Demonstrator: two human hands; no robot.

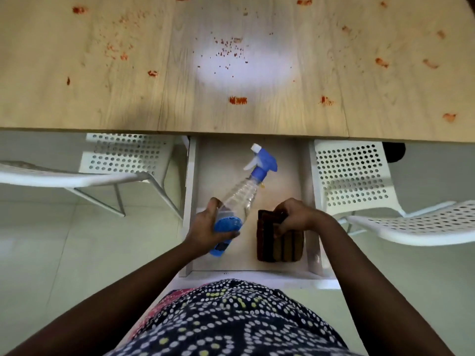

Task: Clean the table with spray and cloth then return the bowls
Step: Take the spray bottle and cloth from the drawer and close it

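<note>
A light wooden table (154, 93) fills the top of the view, smeared with red stains and crumbs. Below its near edge a white drawer (280, 176) stands pulled out. My left hand (205, 227) grips the base of a clear spray bottle (241, 199) with a blue trigger head, tilted with its nozzle pointing up and away over the drawer. My right hand (295, 214) pinches the top of a stack of folded brown cloths (282, 245) that lies at the drawer's near right. No bowls are in view.
A white perforated chair (123, 155) stands to the left of the drawer, another white perforated chair (354, 173) to the right. A third white seat (424, 224) juts in at far right. Pale floor tiles lie on both sides.
</note>
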